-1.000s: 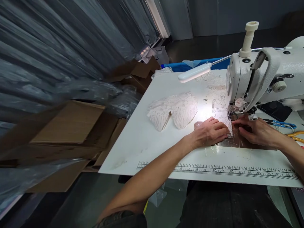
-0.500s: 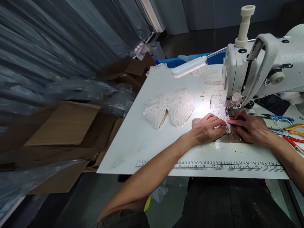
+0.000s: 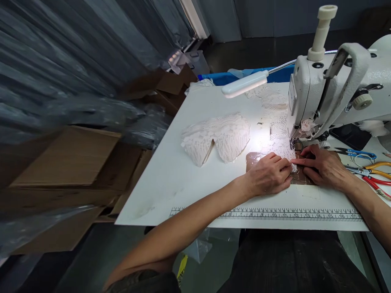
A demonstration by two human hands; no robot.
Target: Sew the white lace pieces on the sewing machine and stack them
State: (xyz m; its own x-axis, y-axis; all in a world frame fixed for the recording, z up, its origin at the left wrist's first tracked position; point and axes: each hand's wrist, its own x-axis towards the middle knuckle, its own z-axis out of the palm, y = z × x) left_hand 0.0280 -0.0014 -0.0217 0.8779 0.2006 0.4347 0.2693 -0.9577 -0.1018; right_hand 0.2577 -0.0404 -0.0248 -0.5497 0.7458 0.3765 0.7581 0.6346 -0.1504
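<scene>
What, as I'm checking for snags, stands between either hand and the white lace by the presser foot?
Nothing visible: the left hand and right hand both reach the near end of the lace directly. Nor does anything visible separate lace and presser foot.

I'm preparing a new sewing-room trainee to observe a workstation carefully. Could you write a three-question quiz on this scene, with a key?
1. True or false: the left hand and the right hand are both at the lace strip by the sewing machine.

2. What lies on the table to the right of the right hand?
a) a mug
b) a blue-handled tool
c) an iron

3. Fill in: a printed ____ runs along the table's near edge.

Key: 1 true; 2 b; 3 ruler scale.
</scene>
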